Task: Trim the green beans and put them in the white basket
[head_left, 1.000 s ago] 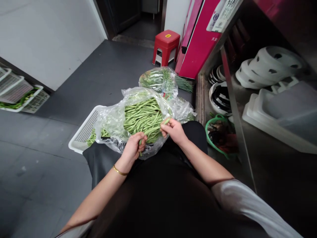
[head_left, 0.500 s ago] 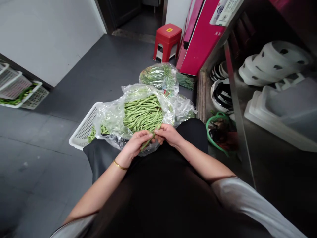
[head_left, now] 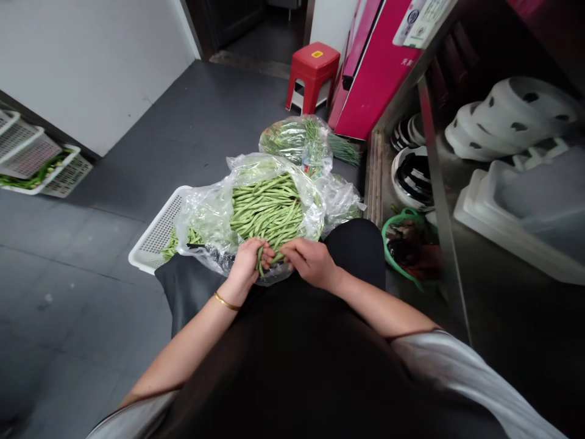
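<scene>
Long green beans (head_left: 267,210) lie heaped in an opened clear plastic bag (head_left: 201,210) in front of my knees. My left hand (head_left: 249,259) is closed around a few green bean pieces (head_left: 261,261), whose ends stick out past the fingers. Close beside it, my right hand (head_left: 313,262) is closed, its thumb and fingertips pinching at a bean near the bag's front edge. The right fingertips are partly hidden by the hand. To the left, a white perforated basket (head_left: 158,235) holds some green bean pieces (head_left: 170,247), partly covered by the bag.
Behind the beans are another plastic bag of greens (head_left: 292,140) and a red stool (head_left: 313,64). A metal shelf with white containers (head_left: 507,122) stands at right, a green basket (head_left: 388,247) by my right knee. Stacked white baskets (head_left: 46,161) stand far left.
My left hand has turned, and the bean pieces in it now point more downward. My right hand has moved slightly down, its knuckles turned upward. The view has shifted a little.
</scene>
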Tool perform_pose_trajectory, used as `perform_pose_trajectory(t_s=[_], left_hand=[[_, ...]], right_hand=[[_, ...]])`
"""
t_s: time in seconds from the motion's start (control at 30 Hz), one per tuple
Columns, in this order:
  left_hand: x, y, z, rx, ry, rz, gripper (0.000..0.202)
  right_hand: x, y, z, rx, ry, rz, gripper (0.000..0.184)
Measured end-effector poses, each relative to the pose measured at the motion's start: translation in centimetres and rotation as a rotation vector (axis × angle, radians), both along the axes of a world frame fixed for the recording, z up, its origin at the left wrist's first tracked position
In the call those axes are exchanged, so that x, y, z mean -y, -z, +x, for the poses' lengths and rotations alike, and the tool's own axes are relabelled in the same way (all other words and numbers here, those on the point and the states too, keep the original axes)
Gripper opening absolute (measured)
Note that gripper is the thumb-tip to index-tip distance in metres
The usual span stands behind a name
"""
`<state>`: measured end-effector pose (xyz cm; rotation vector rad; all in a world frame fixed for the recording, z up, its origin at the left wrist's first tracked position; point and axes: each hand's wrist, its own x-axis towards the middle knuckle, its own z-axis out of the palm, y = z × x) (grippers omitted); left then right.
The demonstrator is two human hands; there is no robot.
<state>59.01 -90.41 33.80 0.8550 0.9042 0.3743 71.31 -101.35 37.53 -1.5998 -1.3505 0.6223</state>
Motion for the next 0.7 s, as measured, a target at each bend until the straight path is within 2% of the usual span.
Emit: perform_pose_trajectory(t_s=[0.07, 0.13, 0.2, 0.27, 0.33, 0.4, 0.5, 0.53, 0.57, 0.6, 0.63, 0.7], left_hand=[[0.2, -0.3, -0.1, 0.026, 0.026, -0.007, 0.019], [0.7, -0.9, -0.3, 0.081, 0.136, 0.049, 0.024], [1.2, -1.5, -0.5, 0.115, 0.248, 0.082, 0.028], [1.6, -2.0, -0.8, 0.12, 0.295, 0.068, 0.029], [1.8, -2.2, -1.3, 0.111, 0.333, 0.035, 0.029], [1.8, -2.0, -2.1, 0.118, 0.442, 0.007, 0.029], [1.4, -1.3, -3.4, 0.156, 0.668, -0.04, 0.027], [1.2, -1.1, -3.8, 0.183, 0.677, -0.055, 0.027], [1.0, -0.9, -4.1, 0.225, 0.632, -0.07, 0.028], [0.6, -0.8, -4.4, 0.278, 0.547, -0.086, 0.03], [0.3, -0.7, -4.5, 0.341, 0.438, -0.098, 0.033], [-0.4, -0.8, -4.5, 0.445, 0.246, -0.102, 0.041]], right_hand=[[-0.3, 0.5, 0.0, -0.054, -0.003, -0.11, 0.021], [-0.8, 1.4, 0.3, -0.071, -0.022, -0.169, 0.02], [-1.0, 2.4, 0.6, 0.025, -0.014, -0.14, 0.019], [-0.9, 3.0, 0.6, 0.145, -0.022, -0.089, 0.023], [-0.3, 3.0, 0.3, 0.177, -0.087, -0.066, 0.03], [0.6, 2.4, 0.0, 0.035, -0.205, -0.119, 0.036], [1.8, 0.9, 0.3, -0.388, -0.52, -0.376, 0.04], [1.9, 0.4, 0.8, -0.478, -0.664, -0.483, 0.041], [1.8, 0.1, 1.5, -0.493, -0.794, -0.581, 0.04], [1.5, -0.1, 2.4, -0.413, -0.872, -0.654, 0.038], [1.0, -0.2, 3.3, -0.247, -0.866, -0.698, 0.034], [-0.7, 0.1, 4.5, 0.201, -0.638, -0.675, 0.027]])
